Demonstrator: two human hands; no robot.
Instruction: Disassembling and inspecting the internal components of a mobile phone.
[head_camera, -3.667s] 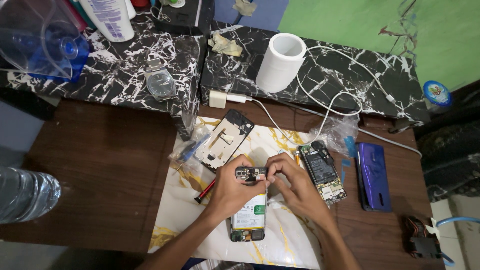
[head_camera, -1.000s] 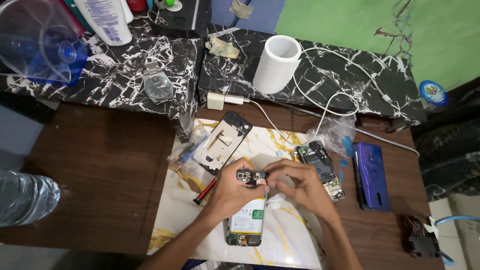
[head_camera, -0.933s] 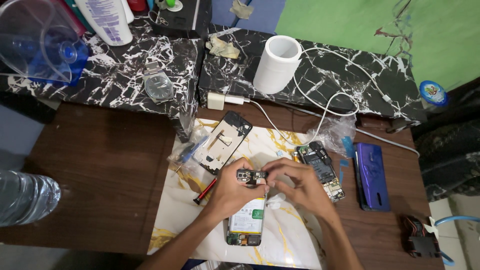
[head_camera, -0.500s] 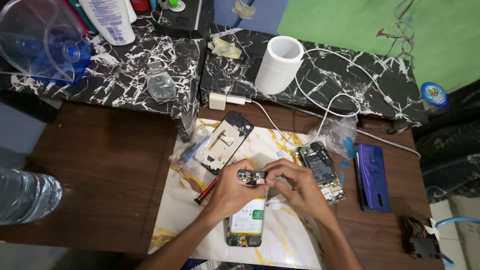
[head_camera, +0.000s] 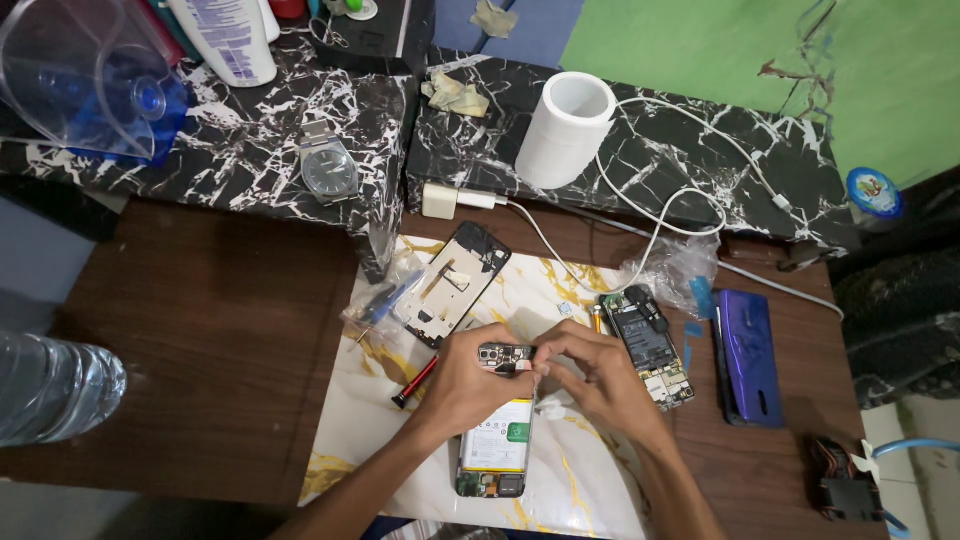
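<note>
— What are you working on, and where is it?

— Your opened phone lies just below the middle of the frame on the white-and-gold marbled mat, back cover off. You can see its pale battery with a green patch, and dark circuit board at the top and bottom ends.

— How are your hands set?

— Your left hand curls over the phone's upper end, fingers narrowed around the dark camera-board section. Your right hand meets it from the right, fingertips pinched close at that same spot; whether they grip a small part, you cannot tell.

— What lies around you?

— A red-handled screwdriver sits just left of your left hand. A detached phone frame lies above, tilted. A second stripped phone sits to the right, then a purple back cover. In the upper part, a wristwatch and a white roll rest on black marbled blocks.
</note>
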